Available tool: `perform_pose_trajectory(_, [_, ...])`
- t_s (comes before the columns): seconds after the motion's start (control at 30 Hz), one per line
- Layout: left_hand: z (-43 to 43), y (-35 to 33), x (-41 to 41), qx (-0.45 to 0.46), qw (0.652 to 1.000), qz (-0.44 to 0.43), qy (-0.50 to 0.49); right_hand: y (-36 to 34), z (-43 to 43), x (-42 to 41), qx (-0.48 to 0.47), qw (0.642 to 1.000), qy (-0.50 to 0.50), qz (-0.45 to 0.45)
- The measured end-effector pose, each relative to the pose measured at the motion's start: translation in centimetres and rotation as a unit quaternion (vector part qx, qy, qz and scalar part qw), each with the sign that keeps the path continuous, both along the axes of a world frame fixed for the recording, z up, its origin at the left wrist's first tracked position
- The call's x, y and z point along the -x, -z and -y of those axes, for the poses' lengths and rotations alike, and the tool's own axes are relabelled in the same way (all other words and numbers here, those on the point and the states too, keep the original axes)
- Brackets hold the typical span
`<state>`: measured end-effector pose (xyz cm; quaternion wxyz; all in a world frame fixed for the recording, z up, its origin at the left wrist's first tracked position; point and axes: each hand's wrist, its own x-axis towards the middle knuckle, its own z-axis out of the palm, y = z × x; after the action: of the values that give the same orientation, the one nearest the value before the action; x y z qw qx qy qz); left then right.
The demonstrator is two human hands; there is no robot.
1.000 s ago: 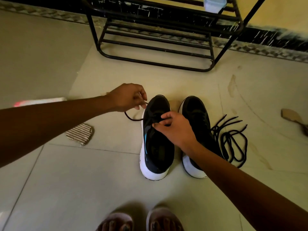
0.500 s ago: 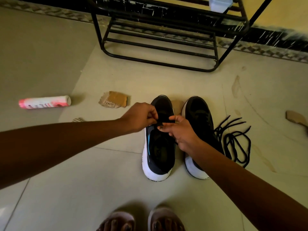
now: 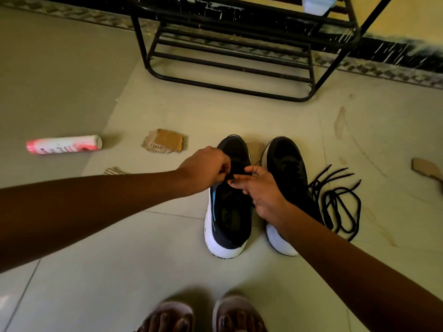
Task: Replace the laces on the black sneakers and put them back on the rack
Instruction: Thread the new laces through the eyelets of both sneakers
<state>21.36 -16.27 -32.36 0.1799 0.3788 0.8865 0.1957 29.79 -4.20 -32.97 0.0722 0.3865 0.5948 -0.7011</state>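
Observation:
Two black sneakers with white soles stand side by side on the tiled floor, toes pointing away from me. Over the left sneaker (image 3: 229,212) my left hand (image 3: 203,167) and my right hand (image 3: 262,190) meet at the eyelets, fingertips pinching a black lace (image 3: 231,176) between them. The right sneaker (image 3: 286,164) stands untouched, partly behind my right forearm. A loose black lace (image 3: 340,202) lies coiled on the floor right of it. The black metal rack (image 3: 230,68) stands against the far wall.
A pink and white tube (image 3: 64,144) lies on the floor at the left. Cardboard scraps (image 3: 163,141) lie near the sneakers and another piece (image 3: 425,168) at the far right. My feet in sandals (image 3: 203,315) are at the bottom edge.
My left hand came in from the left side of the sneaker to meet the right hand over the eyelets. The lace loop beside the shoe is gone from view.

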Motion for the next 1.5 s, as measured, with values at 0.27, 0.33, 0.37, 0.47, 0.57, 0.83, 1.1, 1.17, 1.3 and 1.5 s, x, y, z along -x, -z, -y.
perform_pose_trajectory(0.27, [-0.5, -0.3, -0.3, -0.04, 0.999, -0.01, -0.017, 0.7, -0.5, -0.2, -0.008, 1.0, 0.007, -0.012])
perform_pose_trajectory(0.33, [-0.6, -0.3, -0.4, -0.047, 0.999, -0.015, -0.019, 1.0, -0.6, -0.2, -0.023, 1.0, 0.001, -0.019])
perform_pose_trajectory(0.37, [-0.6, -0.3, -0.4, -0.046, 0.999, -0.017, -0.017, 1.1, -0.6, -0.3, -0.052, 0.998, -0.018, -0.027])
perform_pose_trajectory(0.47, [-0.3, 0.1, -0.7, -0.044, 0.999, -0.03, -0.005, 1.8, -0.5, -0.6, -0.163, 0.98, -0.083, -0.073])
perform_pose_trajectory(0.57, [0.5, 0.8, -1.0, -0.057, 0.997, -0.043, 0.001, 2.2, -0.4, -0.8, -0.19, 0.974, -0.086, -0.093])
perform_pose_trajectory(0.83, [-0.2, 1.1, 0.1, -0.135, 0.98, 0.075, -0.124, 2.7, -0.4, -0.5, -0.256, 0.954, -0.11, -0.115])
perform_pose_trajectory(1.1, [1.2, 0.5, -2.9, -0.017, 0.998, -0.058, 0.023, 2.1, -1.1, -0.1, -0.131, 0.987, -0.045, -0.085])
perform_pose_trajectory(1.17, [1.2, 0.8, -3.0, 0.016, 1.0, -0.012, 0.005, 1.6, -1.7, 0.0, -0.158, 0.982, -0.065, -0.081])
perform_pose_trajectory(1.3, [1.0, 1.0, -2.5, -0.013, 0.996, 0.069, -0.056, -0.4, -4.0, 0.6, -0.364, 0.912, -0.173, -0.079])
perform_pose_trajectory(1.5, [1.7, 1.5, -2.7, -0.045, 0.987, 0.113, -0.104, -4.4, -12.6, 0.1, -0.562, 0.821, -0.104, 0.02])
